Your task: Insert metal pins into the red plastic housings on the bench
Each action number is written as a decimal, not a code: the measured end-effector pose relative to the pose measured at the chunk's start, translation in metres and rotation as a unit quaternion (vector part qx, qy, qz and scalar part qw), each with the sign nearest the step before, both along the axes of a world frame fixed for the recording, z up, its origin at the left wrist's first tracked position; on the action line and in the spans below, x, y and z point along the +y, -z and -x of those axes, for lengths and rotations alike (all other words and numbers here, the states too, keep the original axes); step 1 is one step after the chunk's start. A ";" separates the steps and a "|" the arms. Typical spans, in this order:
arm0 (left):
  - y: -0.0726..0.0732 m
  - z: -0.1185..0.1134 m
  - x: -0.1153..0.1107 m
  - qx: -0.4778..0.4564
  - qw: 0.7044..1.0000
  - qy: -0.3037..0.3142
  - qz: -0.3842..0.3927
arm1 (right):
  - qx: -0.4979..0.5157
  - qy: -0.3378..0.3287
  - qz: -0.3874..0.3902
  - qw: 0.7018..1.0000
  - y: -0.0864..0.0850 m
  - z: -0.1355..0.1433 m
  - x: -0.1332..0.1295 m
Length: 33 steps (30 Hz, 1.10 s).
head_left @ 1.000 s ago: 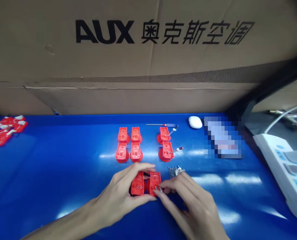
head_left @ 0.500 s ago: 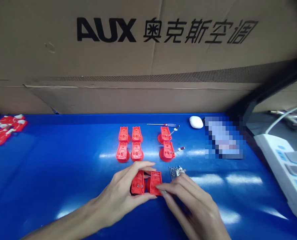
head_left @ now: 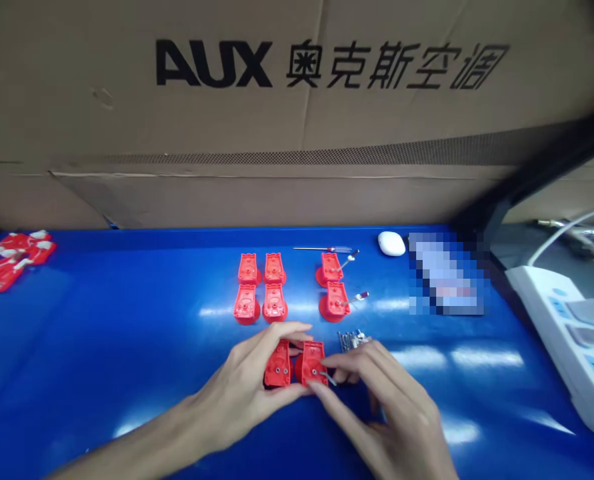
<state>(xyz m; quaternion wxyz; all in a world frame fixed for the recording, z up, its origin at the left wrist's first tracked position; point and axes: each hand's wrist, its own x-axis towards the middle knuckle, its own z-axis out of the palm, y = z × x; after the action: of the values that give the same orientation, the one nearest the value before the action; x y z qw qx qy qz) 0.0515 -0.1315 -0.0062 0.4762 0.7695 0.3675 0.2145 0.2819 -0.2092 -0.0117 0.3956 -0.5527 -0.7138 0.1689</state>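
Observation:
My left hand (head_left: 244, 393) curls around two small red plastic parts (head_left: 279, 365) that sit side by side on the blue table (head_left: 101, 347). My right hand (head_left: 381, 407) pinches a thin metal pin (head_left: 329, 378) against the right one of the two parts (head_left: 313, 363). A small heap of metal pins (head_left: 351, 340) lies just beyond my right fingers. Farther back stand a block of red parts (head_left: 261, 287) and two more red parts (head_left: 333, 283) with pins sticking out to the right.
A big cardboard box (head_left: 297, 113) walls off the back of the table. A thin screwdriver (head_left: 327, 249) and a white oval case (head_left: 391, 243) lie at the back right. A white power strip (head_left: 567, 333) sits at the right edge, a red-and-white pile (head_left: 11, 260) at the far left.
My right fingers have shifted at the right red part, and a metal pin now shows between them and the part. My left hand keeps its hold.

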 end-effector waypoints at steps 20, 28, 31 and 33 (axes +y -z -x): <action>-0.004 0.000 0.000 0.009 1.000 0.010 0.000 | 0.089 -0.036 0.051 0.994 -0.022 -0.004 0.000; -0.002 0.002 0.003 0.002 1.000 0.023 -0.005 | 0.020 -0.020 -0.038 0.999 -0.016 0.031 0.001; -0.001 0.003 0.003 -0.004 1.000 0.030 0.001 | -0.051 -0.023 -0.046 0.997 -0.011 0.040 0.004; -0.001 0.003 0.003 -0.005 1.000 0.030 0.007 | -0.052 -0.011 -0.021 0.998 -0.011 0.044 0.006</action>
<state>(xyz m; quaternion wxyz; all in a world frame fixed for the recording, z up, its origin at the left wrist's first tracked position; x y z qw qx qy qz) 0.0486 -0.1290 -0.0055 0.4898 0.7756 0.3439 0.2010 0.2379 -0.2034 -0.0005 0.3672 -0.5447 -0.7429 0.1290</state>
